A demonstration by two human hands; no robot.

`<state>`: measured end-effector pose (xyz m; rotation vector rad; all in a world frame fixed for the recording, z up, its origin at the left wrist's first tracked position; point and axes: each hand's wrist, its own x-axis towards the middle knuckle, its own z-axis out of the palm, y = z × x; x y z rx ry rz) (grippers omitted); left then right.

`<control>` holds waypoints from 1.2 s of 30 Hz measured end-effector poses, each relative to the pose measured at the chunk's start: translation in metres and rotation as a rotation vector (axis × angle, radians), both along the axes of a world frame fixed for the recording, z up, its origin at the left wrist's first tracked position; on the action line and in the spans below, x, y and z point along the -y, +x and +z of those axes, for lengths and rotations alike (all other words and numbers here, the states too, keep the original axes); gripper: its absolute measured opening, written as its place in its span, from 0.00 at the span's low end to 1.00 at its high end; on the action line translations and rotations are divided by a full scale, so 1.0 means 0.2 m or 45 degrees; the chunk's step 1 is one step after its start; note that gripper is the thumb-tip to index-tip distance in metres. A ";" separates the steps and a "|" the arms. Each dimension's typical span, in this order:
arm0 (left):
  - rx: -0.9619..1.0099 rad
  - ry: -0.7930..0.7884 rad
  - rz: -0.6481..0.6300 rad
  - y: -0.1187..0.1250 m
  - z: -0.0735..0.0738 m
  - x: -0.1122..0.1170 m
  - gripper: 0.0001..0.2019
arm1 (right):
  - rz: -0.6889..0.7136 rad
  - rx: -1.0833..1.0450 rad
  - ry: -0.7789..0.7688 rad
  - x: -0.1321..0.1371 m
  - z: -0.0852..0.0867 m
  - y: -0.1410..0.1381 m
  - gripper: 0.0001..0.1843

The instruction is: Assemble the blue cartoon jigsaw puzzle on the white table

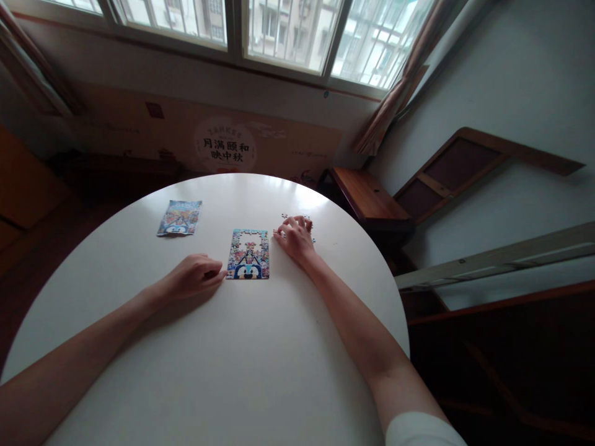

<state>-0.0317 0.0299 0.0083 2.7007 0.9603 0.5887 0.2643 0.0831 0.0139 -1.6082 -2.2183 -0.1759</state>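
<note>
A small colourful jigsaw puzzle (pixel 249 254) lies flat on the round white table (pixel 223 347), with a gap showing in its upper middle. My left hand (pixel 195 275) rests on the table with its fingers curled, fingertips touching the puzzle's lower left corner. My right hand (pixel 294 236) lies just right of the puzzle, fingers bent down over a scatter of loose puzzle pieces (pixel 302 220). Whether it holds a piece is hidden by the fingers.
A printed picture sheet or bag (pixel 180 217) lies at the table's far left. A wooden bench (pixel 367 197) and a leaning wooden frame (pixel 465 164) stand at the right. Windows and a cardboard panel with Chinese writing (pixel 225 148) are behind.
</note>
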 end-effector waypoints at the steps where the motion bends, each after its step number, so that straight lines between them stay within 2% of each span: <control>1: 0.001 -0.001 -0.001 0.00 0.00 0.00 0.19 | -0.001 -0.003 0.000 0.00 0.00 0.00 0.15; 20: 0.019 -0.006 0.001 -0.01 -0.02 -0.01 0.18 | -0.058 -0.176 -0.121 -0.04 -0.03 0.02 0.16; 26: -0.002 0.024 -0.002 -0.01 -0.02 -0.01 0.18 | -0.103 -0.184 -0.091 -0.04 -0.04 0.02 0.17; 36: -0.015 0.033 -0.002 -0.01 -0.03 -0.01 0.19 | -0.082 -0.164 -0.119 -0.04 -0.03 0.03 0.16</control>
